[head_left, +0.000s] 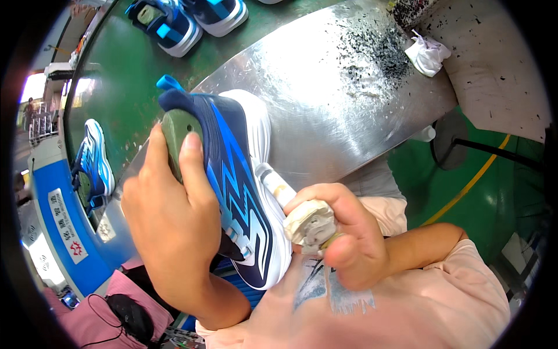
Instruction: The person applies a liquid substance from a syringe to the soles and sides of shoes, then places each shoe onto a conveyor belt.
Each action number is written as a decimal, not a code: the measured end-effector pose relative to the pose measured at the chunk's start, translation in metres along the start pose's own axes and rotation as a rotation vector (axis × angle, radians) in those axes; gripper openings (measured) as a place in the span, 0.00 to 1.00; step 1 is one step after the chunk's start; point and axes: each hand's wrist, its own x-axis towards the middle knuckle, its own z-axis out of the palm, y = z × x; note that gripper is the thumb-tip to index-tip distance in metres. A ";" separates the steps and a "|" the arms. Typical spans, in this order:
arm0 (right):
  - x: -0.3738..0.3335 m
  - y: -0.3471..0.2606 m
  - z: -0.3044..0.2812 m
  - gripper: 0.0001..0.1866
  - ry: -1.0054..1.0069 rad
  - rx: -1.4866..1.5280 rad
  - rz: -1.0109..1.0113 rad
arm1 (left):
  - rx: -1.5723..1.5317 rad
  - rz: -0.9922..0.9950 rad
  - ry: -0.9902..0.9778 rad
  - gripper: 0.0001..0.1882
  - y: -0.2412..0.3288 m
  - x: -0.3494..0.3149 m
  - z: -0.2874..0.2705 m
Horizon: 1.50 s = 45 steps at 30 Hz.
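A navy sneaker [229, 151] with bright blue zigzag stripes and a thick white sole [256, 125] is tilted on its side in front of me. Inside its opening sits a green shoe last [172, 139] with a small hole. My left hand [174, 215] is closed around this last, thumb and fingers on either side. In my right hand [354, 238] is a whitish tube-shaped applicator [279, 185] with a crusted, lumpy end [312, 225]. Its narrow tip meets the edge between the upper and the sole, though exact contact is hard to tell.
Beyond the shoe lies a shiny metal plate [325, 128] strewn with black crumbs [375, 61] and holding a crumpled white cloth [427, 53]. More sneakers [168, 29] stand on the green surface [125, 64] behind. Another shoe [93, 163] rests at left, near a person's pink sleeve [131, 291].
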 end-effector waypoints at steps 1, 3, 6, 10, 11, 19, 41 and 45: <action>0.001 0.004 -0.006 0.27 0.043 -0.038 -0.006 | -0.038 0.040 0.061 0.18 -0.002 0.003 0.012; 0.016 -0.003 -0.033 0.28 0.171 0.197 0.140 | -0.109 0.095 0.192 0.18 -0.006 0.005 0.037; 0.052 -0.011 -0.074 0.25 0.215 0.706 0.416 | -0.174 0.438 0.149 0.22 -0.014 -0.008 0.036; 0.115 0.011 -0.067 0.22 0.072 0.712 0.733 | -0.227 0.698 0.076 0.20 -0.063 -0.006 0.037; 0.130 0.021 -0.056 0.22 -0.016 0.673 0.828 | -0.254 0.725 0.105 0.19 -0.080 -0.007 0.039; 0.156 -0.023 0.037 0.34 -0.565 -0.440 1.030 | -0.113 0.419 0.629 0.10 -0.088 -0.104 0.102; 0.053 -0.081 -0.060 0.41 -0.231 -0.190 0.624 | 0.036 0.255 0.601 0.22 -0.107 -0.129 0.102; 0.039 -0.066 -0.066 0.41 -0.189 -0.036 0.518 | -0.023 0.321 0.591 0.27 -0.107 -0.109 0.085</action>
